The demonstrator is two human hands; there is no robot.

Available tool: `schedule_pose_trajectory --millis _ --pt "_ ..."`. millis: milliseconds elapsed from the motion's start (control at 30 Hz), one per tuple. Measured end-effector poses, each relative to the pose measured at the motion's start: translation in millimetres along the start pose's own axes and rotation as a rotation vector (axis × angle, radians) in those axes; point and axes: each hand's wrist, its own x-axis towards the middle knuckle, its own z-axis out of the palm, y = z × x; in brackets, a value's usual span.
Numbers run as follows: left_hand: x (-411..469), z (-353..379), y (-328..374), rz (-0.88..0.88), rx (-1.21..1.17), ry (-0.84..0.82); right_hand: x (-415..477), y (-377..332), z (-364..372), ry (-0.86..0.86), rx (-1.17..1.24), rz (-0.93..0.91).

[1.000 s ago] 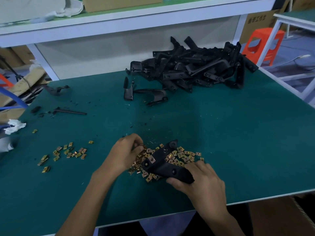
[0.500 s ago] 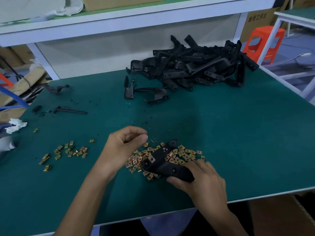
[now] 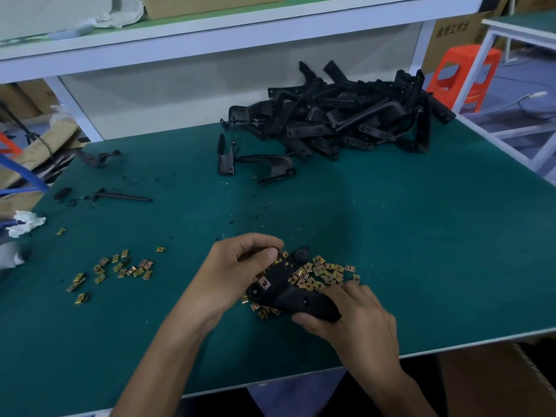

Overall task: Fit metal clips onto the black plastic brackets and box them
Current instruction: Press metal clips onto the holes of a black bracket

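The green counter [image 3: 421, 251] carried a far heap of black brackets [image 3: 346, 115]. Near the edge the right hand [image 3: 358, 320] clamped one bracket [image 3: 288, 287] over loose clips [image 3: 325, 272]; the left hand [image 3: 240, 266] had risen from them to its far end, pinching, probably, a clip to fit.

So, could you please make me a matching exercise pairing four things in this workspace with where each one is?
Things: 1 bracket pile; 2 orange stool; 3 nearest bracket; 4 crumpled tissue.
Places: a in the right hand; b at the left edge of the table; c beyond the table, right; d table's far side.
Pairs: 1-d, 2-c, 3-a, 4-b.
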Motion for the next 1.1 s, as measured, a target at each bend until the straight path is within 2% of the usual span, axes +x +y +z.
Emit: schedule_pose_trajectory --millis 367,633,867,967,1100 --pt "-3.2 10.0 8.7 -0.030 0.124 0.048 -0.3 0.5 0.5 -0.025 -0.001 -0.009" --pt "-6.3 -4.1 15.2 -0.044 0.182 -0.053 0.6 -2.5 -1.2 -0.018 -0.008 -0.037" --pt "-0.6 -6.7 24.3 0.032 0.478 -0.155 -0.1 -2.5 -1.7 -0.024 -0.012 -0.037" --pt "-8.5 2.4 26.3 0.087 0.667 -0.073 1.3 -3.6 -1.6 -0.013 -0.010 -0.022" --pt "-24.4 17.5 25.5 0.248 0.944 0.027 3.3 -4.5 -0.9 0.001 -0.024 -0.009"
